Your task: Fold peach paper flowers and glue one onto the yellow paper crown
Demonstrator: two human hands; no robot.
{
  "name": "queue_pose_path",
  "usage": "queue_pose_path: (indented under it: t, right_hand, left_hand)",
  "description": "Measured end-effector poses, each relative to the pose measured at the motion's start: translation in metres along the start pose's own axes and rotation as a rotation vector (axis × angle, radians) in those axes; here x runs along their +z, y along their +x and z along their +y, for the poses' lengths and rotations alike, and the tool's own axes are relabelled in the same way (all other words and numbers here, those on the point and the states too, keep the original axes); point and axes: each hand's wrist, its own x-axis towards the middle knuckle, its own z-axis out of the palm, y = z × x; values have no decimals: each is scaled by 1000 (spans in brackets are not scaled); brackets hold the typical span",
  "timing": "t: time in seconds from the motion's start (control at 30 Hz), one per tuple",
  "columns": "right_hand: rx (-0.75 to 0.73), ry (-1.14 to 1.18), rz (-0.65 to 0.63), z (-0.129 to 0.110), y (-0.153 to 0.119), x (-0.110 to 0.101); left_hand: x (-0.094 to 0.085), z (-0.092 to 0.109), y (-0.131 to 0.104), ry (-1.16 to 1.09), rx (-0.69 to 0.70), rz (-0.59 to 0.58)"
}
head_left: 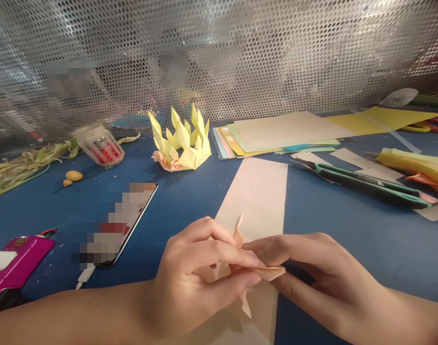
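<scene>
Both hands meet low in the middle of the view around a small piece of folded pale-pink paper [271, 273]. My left hand [208, 268] is closed, pinching it between thumb and fingers. On the other side, my right hand [312, 278] grips the paper's right end with thumb and index finger. Thin curled points of the paper stick out above and below the left fingers; its middle is hidden. Beneath the hands lies a long pale-pink paper strip [258, 191]. Behind stands a crown of folded yellow paper [190, 148] with pink paper flowers at its base.
A phone [132, 220] with a cable and a magenta object [23, 263] lie left. Farther back are a clear jar [100, 146] and dried stalks [35, 158]. Stacked paper sheets [291, 132], paper scraps, a green-and-black cutter [370, 182] and yellow-handled tool [416, 167] lie right. Perforated metal [240, 57] closes the back.
</scene>
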Motion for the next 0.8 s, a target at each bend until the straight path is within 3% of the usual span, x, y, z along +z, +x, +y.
queue_pose_path:
  t: [0.3,0.67,0.8]
  right_hand:
    - [-17,10,-21,-4,-1,-1]
    - [-12,43,33,-3,0,-7]
    - [-60,12,153,0,1,-3]
  left_hand:
    - [2,-1,-2,-72,-107,54]
    - [3,2,-3,-18,-67,10]
    - [3,2,-5,-41,-107,34]
